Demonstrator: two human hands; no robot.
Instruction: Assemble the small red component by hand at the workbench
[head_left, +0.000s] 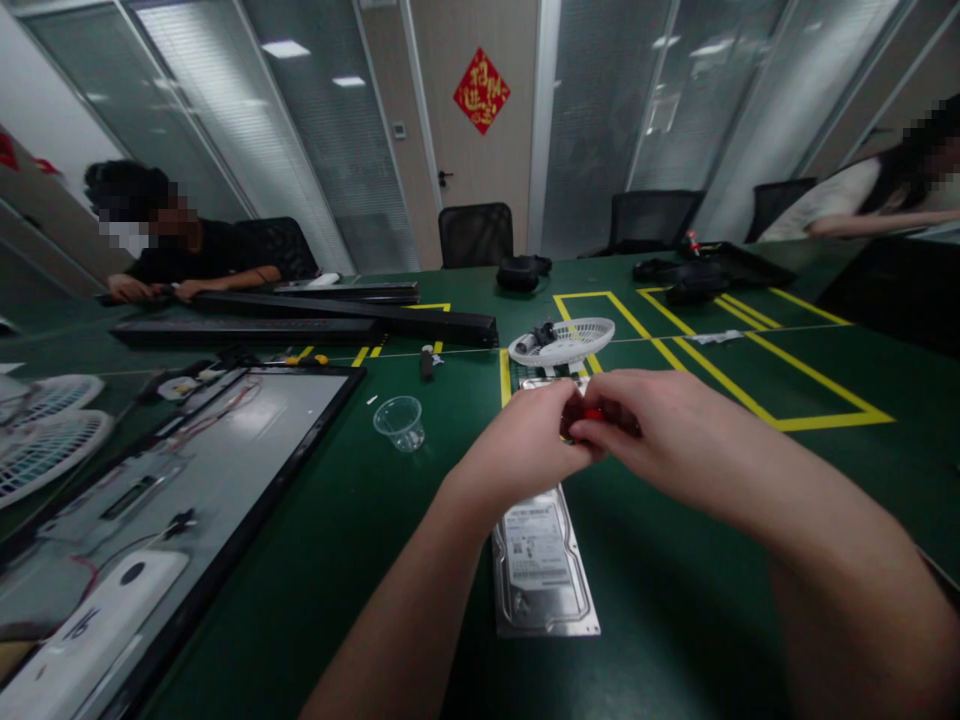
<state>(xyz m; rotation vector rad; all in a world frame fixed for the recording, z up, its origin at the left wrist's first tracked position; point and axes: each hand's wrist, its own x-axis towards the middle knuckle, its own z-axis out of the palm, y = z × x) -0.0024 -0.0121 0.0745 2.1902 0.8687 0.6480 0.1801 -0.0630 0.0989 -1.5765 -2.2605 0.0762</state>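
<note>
My left hand (pixel 529 432) and my right hand (pixel 649 412) meet above the green table, their fingers closed and touching. A small red piece (pixel 594 414) shows between the fingertips, mostly covered by my right hand; its kind cannot be told. What my left fingers hold, if anything, is hidden. Under my wrists lies a silver hard drive (pixel 544 570), label side up. Just behind my hands, the edge of another silvery metal part (pixel 553 383) is visible. Beyond that sits a white plastic basket (pixel 574 343) with small dark parts in it.
A clear plastic cup (pixel 401 424) stands left of my hands. Farther left lies a large opened panel (pixel 247 450) with a white device (pixel 101 625) on it. Long black bars (pixel 337 315) lie beyond, near a seated person (pixel 202 250). Another person (pixel 840 205) sits at far right.
</note>
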